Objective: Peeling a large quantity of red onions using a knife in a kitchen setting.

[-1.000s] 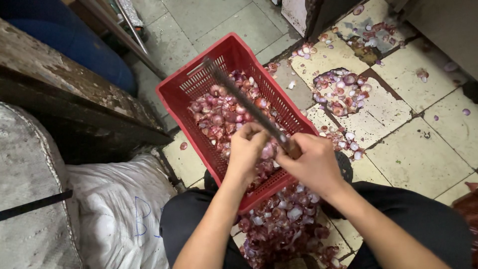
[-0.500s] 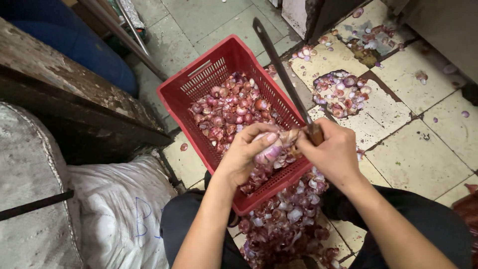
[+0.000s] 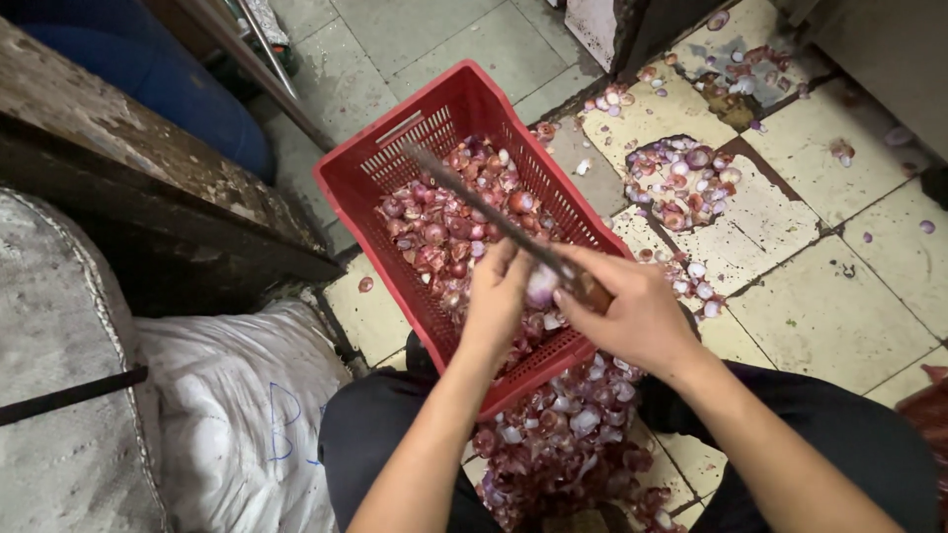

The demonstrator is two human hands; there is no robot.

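Gripping knife point(image 3: 494, 212) in right hand point(image 3: 632, 316) | left hand point(image 3: 499, 306) fingers pinching shallot point(image 3: 541, 286) | over crate point(image 3: 395, 158)

You see a bright red lattice-walled crate point(image 3: 415, 168) holding purple-red shallots point(image 3: 444, 232). The one you hold point(image 3: 541, 286) is pale lilac. The peel heap point(image 3: 563, 434) below is purple and white. The floor tiles point(image 3: 829, 306) are dull cream with dark grout, the sack point(image 3: 237, 415) white with blue marks, the drum point(image 3: 188, 84) blue.

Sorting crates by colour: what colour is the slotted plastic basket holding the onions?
Red, seen clearly in the head view: slotted plastic basket.
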